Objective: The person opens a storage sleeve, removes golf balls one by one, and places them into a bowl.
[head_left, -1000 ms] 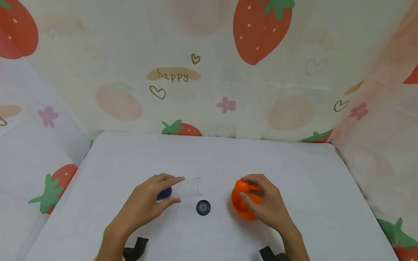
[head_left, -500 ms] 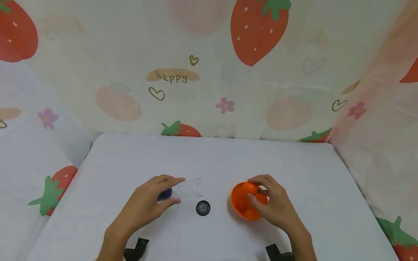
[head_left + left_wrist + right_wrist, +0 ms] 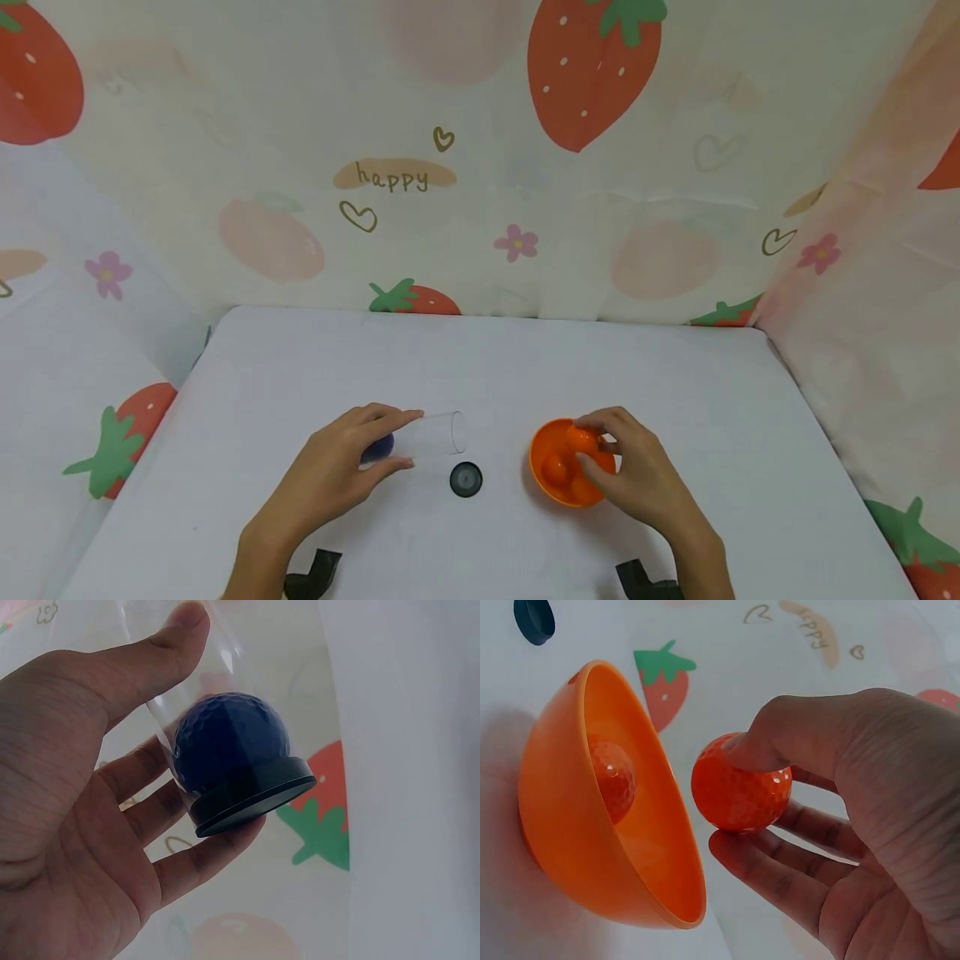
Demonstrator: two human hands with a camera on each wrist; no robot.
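Observation:
My left hand (image 3: 337, 467) holds a clear tube (image 3: 437, 433) that lies level, its open end facing right. Inside the tube is a blue golf ball (image 3: 225, 739), against a dark cap (image 3: 259, 789) that closes that end. Thumb and fingers lie along the tube's sides. With thumb and fingertips, my right hand (image 3: 637, 479) pinches an orange golf ball (image 3: 739, 787) above the right part of an orange bowl (image 3: 562, 810). Another orange golf ball (image 3: 556, 471) sits in the bowl, apart from the held one.
A round dark cap (image 3: 466, 480) lies on the white table (image 3: 480, 375) between the tube and the bowl. Strawberry-print cloth (image 3: 480, 233) stands behind the table and along both sides. A black strap piece (image 3: 313, 575) shows at the left wrist.
My right hand has moved right and a little nearer with its orange golf ball, from over the bowl's far left rim. The other golf ball now shows. My left hand stays put.

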